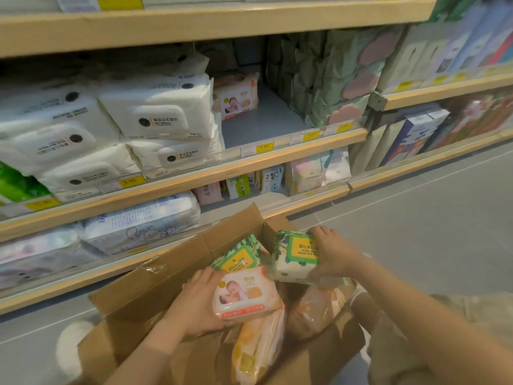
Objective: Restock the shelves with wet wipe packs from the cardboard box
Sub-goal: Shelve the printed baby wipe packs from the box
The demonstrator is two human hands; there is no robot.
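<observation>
While my left hand (198, 304) grips a peach wet wipe pack (247, 294) showing a baby photo, my right hand (334, 255) clamps a green-lidded pack (295, 255) with Chinese lettering, both over the open cardboard box (172, 273). Above my grip, yellow shelf tags (264, 147) read 9.90 and 8.90.

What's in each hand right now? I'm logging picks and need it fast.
Left hand: grips an orange-pink wipe pack over the cardboard box.
Right hand: grips a green-lidded wipe pack.
</observation>
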